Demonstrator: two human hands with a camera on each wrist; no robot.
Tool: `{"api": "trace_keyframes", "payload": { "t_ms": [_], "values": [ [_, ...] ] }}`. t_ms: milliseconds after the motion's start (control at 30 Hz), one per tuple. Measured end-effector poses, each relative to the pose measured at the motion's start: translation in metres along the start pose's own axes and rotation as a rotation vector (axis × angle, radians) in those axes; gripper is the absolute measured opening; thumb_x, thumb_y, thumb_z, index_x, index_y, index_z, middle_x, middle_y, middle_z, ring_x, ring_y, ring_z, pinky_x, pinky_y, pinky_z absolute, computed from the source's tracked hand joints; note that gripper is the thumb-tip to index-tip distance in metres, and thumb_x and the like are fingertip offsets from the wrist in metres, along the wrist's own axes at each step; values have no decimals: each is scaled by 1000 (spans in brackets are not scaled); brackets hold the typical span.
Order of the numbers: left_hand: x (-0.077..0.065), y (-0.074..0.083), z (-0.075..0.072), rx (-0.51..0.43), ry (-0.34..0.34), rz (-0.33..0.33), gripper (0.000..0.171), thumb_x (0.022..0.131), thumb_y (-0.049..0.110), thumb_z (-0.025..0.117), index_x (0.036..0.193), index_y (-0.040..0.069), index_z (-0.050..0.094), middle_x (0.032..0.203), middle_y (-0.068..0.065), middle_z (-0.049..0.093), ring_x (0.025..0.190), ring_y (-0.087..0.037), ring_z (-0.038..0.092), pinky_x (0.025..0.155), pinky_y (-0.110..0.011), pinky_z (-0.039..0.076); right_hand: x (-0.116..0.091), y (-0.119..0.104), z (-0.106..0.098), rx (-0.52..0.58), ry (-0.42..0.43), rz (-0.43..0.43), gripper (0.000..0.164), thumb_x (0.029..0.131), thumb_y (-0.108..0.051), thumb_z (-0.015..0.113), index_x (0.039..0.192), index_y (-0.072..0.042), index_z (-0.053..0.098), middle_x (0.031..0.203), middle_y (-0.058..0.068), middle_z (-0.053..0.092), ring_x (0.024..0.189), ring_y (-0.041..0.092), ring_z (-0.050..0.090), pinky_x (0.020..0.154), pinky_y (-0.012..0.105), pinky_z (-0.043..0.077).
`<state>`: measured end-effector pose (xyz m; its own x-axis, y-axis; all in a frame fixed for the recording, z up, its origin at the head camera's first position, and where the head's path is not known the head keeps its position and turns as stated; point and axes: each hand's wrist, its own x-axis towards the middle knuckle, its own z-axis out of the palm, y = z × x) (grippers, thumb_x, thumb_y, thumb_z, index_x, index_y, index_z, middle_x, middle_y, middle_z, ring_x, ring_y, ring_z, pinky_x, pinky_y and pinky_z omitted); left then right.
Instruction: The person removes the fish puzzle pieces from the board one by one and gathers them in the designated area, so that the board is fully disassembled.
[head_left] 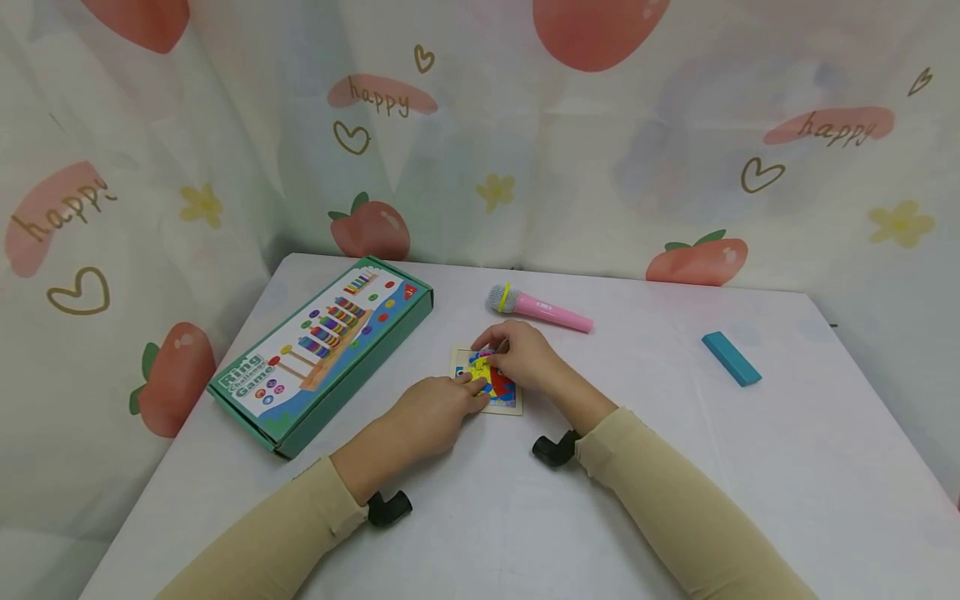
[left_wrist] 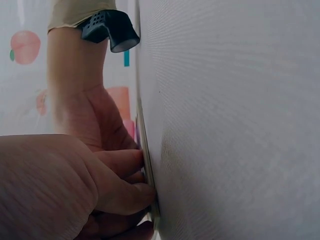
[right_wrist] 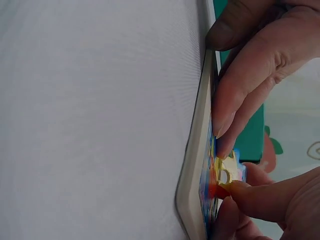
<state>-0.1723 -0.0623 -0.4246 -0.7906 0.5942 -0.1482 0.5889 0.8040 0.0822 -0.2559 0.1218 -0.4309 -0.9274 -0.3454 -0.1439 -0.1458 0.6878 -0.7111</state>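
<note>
A small wooden jigsaw puzzle [head_left: 512, 409] with a pale rim and a bright picture lies flat on the table. My left hand [head_left: 433, 410] rests its extended fingers on the puzzle's left side, with the thumb by the edge. From the far right side, my right hand [head_left: 522, 355] reaches over the board. In the right wrist view it pinches a yellow puzzle piece [right_wrist: 230, 165] between thumb and fingers, the piece tilted up from the picture. The left wrist view shows the board edge-on, its picture hidden behind the hands.
A green ring game box [head_left: 322, 354] lies on the left of the table. Just beyond the puzzle is a pink toy microphone [head_left: 551, 312]. A teal block [head_left: 731, 358] lies to the right. Printed curtains stand behind and on the left.
</note>
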Motion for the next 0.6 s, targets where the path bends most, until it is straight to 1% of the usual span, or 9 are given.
{"api": "trace_keyframes", "payload": {
  "t_ms": [200, 333, 467, 600],
  "values": [
    [1, 0, 0, 8, -4, 4, 47, 103, 16, 72, 149, 22, 67, 160, -1, 60, 149, -23, 58, 114, -44, 56, -1, -1, -2, 46, 2, 8, 22, 101, -5, 71, 114, -18, 83, 112, 10, 67, 94, 24, 64, 74, 26, 60],
    [2, 0, 0, 7, -14, -3, 48, 102, 16, 73, 149, 23, 67, 161, -1, 59, 150, -24, 57, 115, -45, 56, -2, -1, -7, 99, 14, 6, 20, 100, -3, 72, 115, -14, 82, 108, 11, 68, 89, 23, 68, 73, 26, 63],
    [2, 1, 0, -2, -22, -10, 48, 102, 15, 72, 149, 23, 67, 161, -1, 59, 151, -25, 55, 116, -45, 54, -6, -1, -19, 130, 26, 0, 21, 99, -1, 72, 115, -9, 81, 105, 11, 68, 88, 23, 68, 73, 27, 64],
    [2, 1, 0, -7, -31, -15, 47, 104, 14, 69, 150, 23, 66, 162, 0, 58, 152, -26, 54, 118, -47, 53, -13, 1, -38, 129, 28, 20, 19, 99, -1, 71, 114, -7, 81, 107, 12, 70, 89, 24, 67, 73, 27, 64]
  ]
}}
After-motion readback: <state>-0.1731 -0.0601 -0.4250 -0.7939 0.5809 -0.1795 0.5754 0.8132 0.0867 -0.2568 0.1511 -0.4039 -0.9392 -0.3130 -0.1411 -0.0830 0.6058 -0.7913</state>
